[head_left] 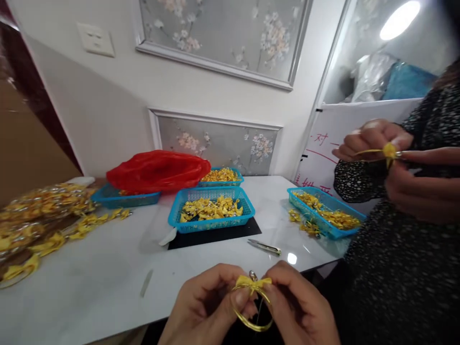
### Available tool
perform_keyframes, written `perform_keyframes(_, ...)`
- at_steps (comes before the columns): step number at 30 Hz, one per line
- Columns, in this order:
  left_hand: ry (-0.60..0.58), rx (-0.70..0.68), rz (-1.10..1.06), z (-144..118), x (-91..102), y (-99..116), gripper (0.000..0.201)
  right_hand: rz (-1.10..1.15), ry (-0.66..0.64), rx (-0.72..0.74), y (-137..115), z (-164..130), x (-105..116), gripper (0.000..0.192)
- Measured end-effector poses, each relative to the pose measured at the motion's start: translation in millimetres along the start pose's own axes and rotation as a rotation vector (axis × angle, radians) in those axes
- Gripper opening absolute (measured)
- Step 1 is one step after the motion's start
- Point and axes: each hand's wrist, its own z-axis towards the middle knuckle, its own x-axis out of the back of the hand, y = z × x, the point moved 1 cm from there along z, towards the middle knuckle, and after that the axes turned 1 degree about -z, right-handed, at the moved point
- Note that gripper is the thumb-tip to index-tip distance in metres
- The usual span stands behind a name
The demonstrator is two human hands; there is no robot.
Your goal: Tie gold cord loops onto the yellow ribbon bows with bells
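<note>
In front of me, near the table's front edge, my left hand (212, 302) and my right hand (300, 304) pinch a small yellow ribbon bow (253, 283) from either side. A loop of gold elastic cord (253, 327) hangs below the bow, and a silvery bell (253, 275) shows just above it. Both hands have thumb and fingers closed on the bow. Beyond them a pair of thread snips (265, 247) lies on the white table (201, 254), touched by neither hand.
Blue baskets (212, 224) of yellow bows stand at the back and right (332, 232). A red plastic bag (154, 171) covers another basket. Finished-looking bows are heaped at left (46, 211). At right, a person's hands (381, 143) hold a similar bow.
</note>
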Motion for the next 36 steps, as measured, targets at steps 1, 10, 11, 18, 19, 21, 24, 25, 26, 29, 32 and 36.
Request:
perform_keyframes(1,-0.005,-0.004,0.002,-0.2,1.0,0.2,0.025,0.008,-0.006,0.012,-1.6,1.6,0.6,0.023)
perform_keyframes(10,-0.033,-0.077,0.113,-3.5,9.2,-1.6,0.019,-0.012,0.038,0.192,-12.8,0.5,-0.6,0.020)
perform_keyframes(11,-0.038,-0.075,0.106,-4.2,9.2,-1.8,0.018,-0.008,0.035,0.198,-12.9,0.2,-0.9,0.020)
perform_keyframes(18,-0.002,-0.034,0.044,-4.0,6.3,-0.7,0.024,-0.088,0.011,0.111,-5.3,-0.5,-1.4,0.022)
perform_keyframes(19,-0.008,-0.030,0.047,-3.5,5.9,-1.0,0.025,-0.092,0.011,0.100,-3.8,-0.9,-1.8,0.023)
perform_keyframes(21,-0.021,-0.018,0.013,-2.7,4.9,-1.9,0.025,-0.083,0.012,0.102,-1.4,-2.2,-3.4,0.023)
perform_keyframes(24,-0.032,0.028,-0.157,-2.5,3.7,-4.5,0.022,-0.036,0.005,0.165,0.3,-5.2,-5.8,0.016)
perform_keyframes(25,-0.035,0.058,-0.235,-2.5,3.5,-5.8,0.022,-0.014,-0.003,0.191,0.1,-5.8,-5.8,0.012)
perform_keyframes(26,-0.039,0.099,-0.321,-2.7,3.5,-7.5,0.021,0.006,-0.007,0.212,-0.3,-5.9,-5.1,0.009)
perform_keyframes(29,-0.034,0.248,-0.571,-2.7,4.8,-13.3,0.017,0.041,0.020,0.204,-2.6,-1.8,1.6,0.009)
perform_keyframes(32,-0.026,0.335,-0.735,-1.4,6.4,-17.6,0.028,0.046,0.010,0.113,-4.5,8.1,9.5,0.012)
perform_keyframes(36,-0.137,0.354,-0.824,2.1,4.9,-18.3,0.041,0.040,-0.186,0.064,-6.6,22.4,11.3,0.022)
